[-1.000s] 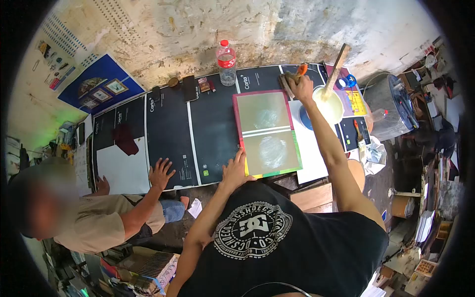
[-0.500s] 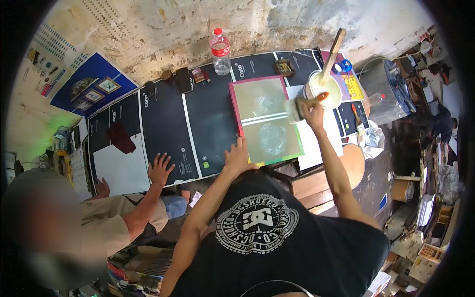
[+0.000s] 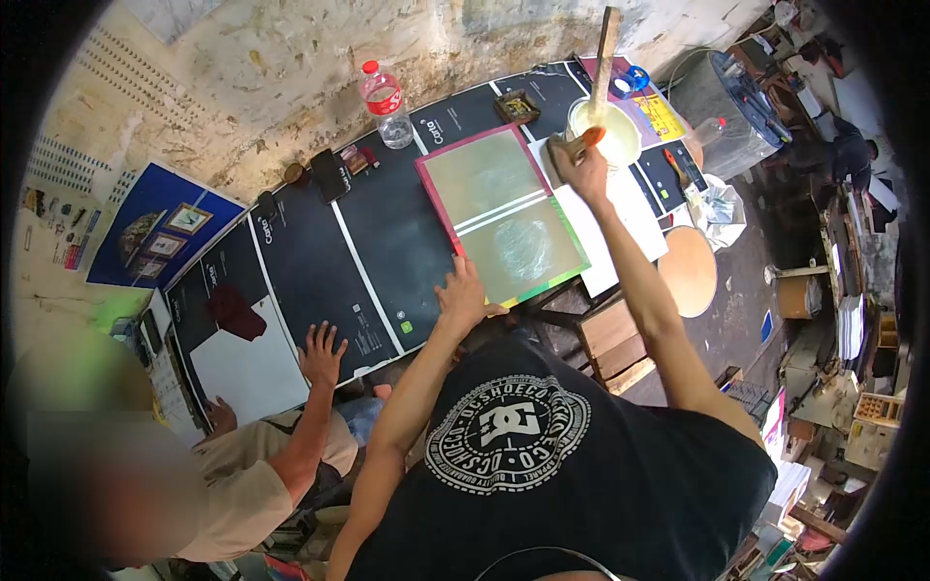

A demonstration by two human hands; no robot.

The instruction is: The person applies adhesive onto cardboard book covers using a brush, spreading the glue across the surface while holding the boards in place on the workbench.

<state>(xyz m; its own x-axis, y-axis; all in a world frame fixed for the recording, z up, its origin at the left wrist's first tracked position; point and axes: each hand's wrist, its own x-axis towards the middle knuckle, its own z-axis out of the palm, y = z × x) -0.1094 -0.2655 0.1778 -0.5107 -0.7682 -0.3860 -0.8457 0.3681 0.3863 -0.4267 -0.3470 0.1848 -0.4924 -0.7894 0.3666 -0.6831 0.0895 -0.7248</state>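
Note:
A screen printing frame (image 3: 484, 254) with magenta, yellow and green taped edges lies on the table. White stripes split its mesh into two panels, and a pale, shiny smear shows on the nearer one. My left hand (image 3: 462, 295) grips the frame's near left corner, fingers on the left edge and thumb along the near edge. Beyond the right edge, my right hand (image 3: 586, 176) is closed around a brown, wooden-looking squeegee (image 3: 558, 158). Just past that hand stands a white tub (image 3: 625, 143) of cream-coloured paste with a wooden stick (image 3: 604, 68) in it.
White sheets (image 3: 630, 225) lie under the tub side. A water bottle (image 3: 387, 107), a small tray (image 3: 516, 107) and a phone (image 3: 330, 174) line the back. At left a co-worker's hand (image 3: 321, 356) rests beside a white sheet (image 3: 247, 363) and a maroon cloth (image 3: 235, 312).
The view has turned, shifting the table left. My right hand has carried the squeegee from the frame's right edge toward its far right corner, closer to the tub. My left hand stays at the corner.

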